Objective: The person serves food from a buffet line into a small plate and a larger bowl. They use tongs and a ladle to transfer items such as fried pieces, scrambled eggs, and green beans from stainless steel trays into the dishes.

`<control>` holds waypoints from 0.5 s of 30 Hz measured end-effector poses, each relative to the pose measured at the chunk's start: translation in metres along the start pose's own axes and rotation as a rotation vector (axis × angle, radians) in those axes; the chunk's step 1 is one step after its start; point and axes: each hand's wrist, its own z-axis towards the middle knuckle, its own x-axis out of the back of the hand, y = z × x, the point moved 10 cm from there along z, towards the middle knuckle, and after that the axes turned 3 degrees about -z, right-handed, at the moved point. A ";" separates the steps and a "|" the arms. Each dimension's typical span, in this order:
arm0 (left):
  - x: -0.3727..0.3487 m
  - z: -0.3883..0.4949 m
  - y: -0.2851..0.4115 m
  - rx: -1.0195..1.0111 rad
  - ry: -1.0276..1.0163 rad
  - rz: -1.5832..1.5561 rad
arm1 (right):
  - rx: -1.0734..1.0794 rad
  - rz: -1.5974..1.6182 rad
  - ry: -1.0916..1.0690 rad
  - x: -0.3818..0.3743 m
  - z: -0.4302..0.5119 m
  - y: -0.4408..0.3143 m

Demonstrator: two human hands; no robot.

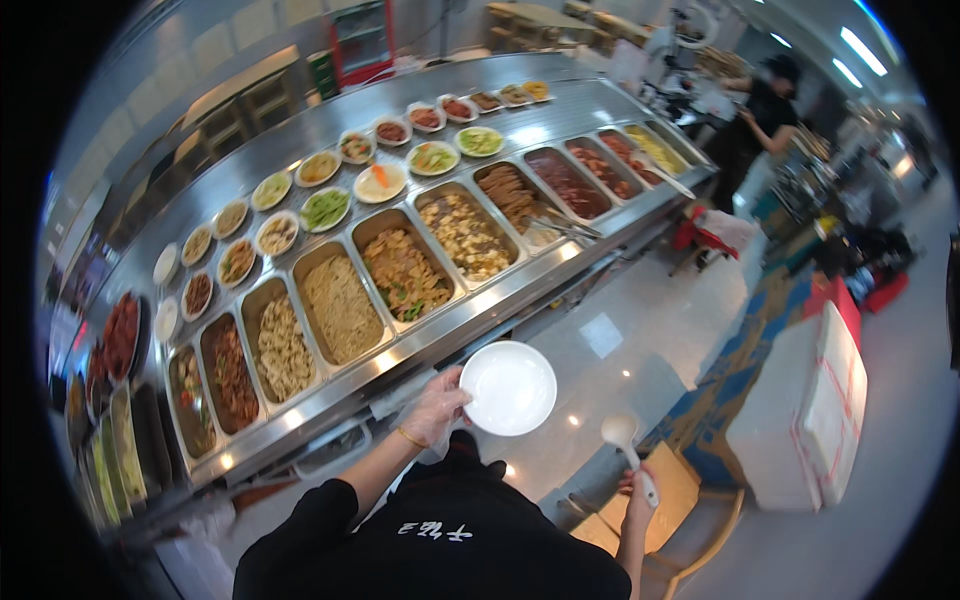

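My left hand (435, 411), in a clear plastic glove with a bracelet at the wrist, grips the rim of a round white plate (510, 388). Nothing lies on the plate, which is held just off the front edge of a stainless steel food counter (480, 301). Away to the right, my right hand (637, 486) holds a white ladle (621, 431) by its handle, bowl end up and apart from the plate. Closest to the plate are sunken metal pans of food: a diced tofu-like dish (465, 236), sliced food with greens (405, 274) and pale shredded strands (341, 307).
Small dishes of food (326, 208) line the counter's back. Metal tongs (562, 229) rest across a pan; a white spoon (664, 176) lies in another. Right of me are a wooden chair (705, 536) and a white foam box (795, 412). A person (761, 120) stands beyond the counter's far end.
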 end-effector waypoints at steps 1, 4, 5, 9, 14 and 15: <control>-0.004 0.008 0.002 -0.027 0.014 -0.040 | 0.004 -0.031 -0.029 -0.011 0.030 -0.016; -0.009 0.034 0.003 -0.053 0.085 -0.091 | 0.073 -0.070 -0.171 -0.055 0.103 -0.066; -0.010 0.046 0.002 -0.056 0.108 -0.088 | 0.046 -0.035 -0.213 -0.071 0.123 -0.074; -0.024 0.111 0.004 -0.048 0.101 -0.026 | 0.025 0.050 -0.275 -0.116 0.182 -0.102; -0.070 0.223 0.023 0.014 0.048 -0.052 | -0.002 -0.023 -0.254 -0.119 0.242 -0.123; -0.083 0.246 0.034 0.012 0.028 -0.038 | -0.008 -0.053 -0.197 -0.109 0.255 -0.128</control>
